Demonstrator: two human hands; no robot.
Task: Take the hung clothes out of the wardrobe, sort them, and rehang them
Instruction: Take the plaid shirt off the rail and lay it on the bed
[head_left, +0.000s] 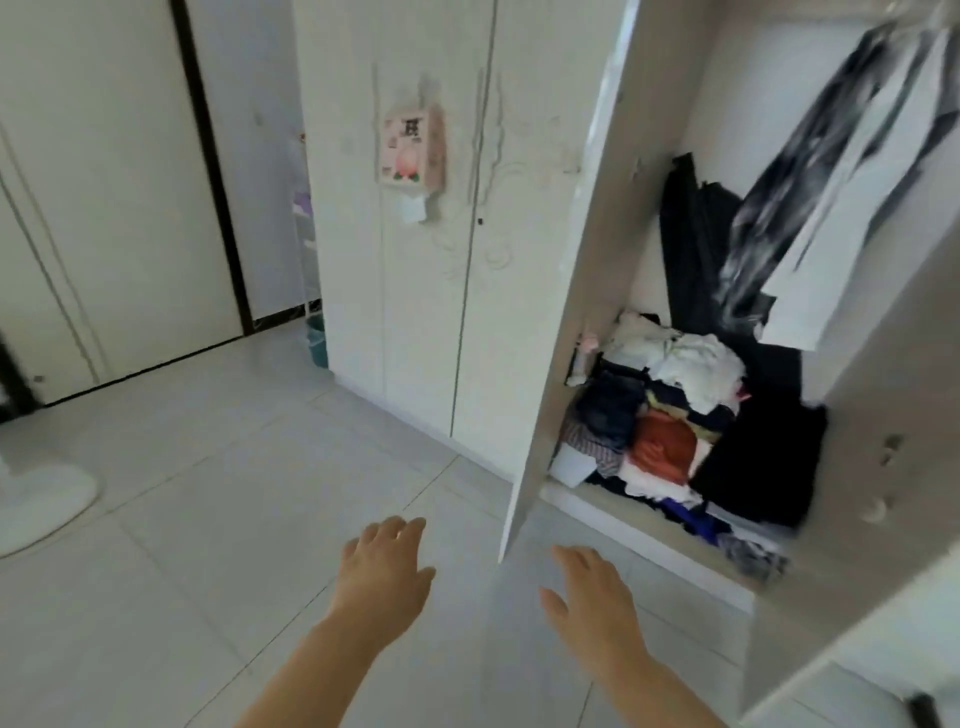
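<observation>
The white wardrobe stands open on the right, its door swung outward edge-on. Inside at the top right hang a dark streaked garment and a white one, both blurred. Black clothes hang against the back. A heap of crumpled clothes in white, orange, navy and black fills the wardrobe floor. My left hand and my right hand reach forward over the floor with fingers spread, holding nothing, just below the door's bottom edge.
Closed white wardrobe doors with a pink tissue box hung on them fill the middle. A white fan base sits on the pale tiled floor at left. A teal bin stands beside the wardrobe.
</observation>
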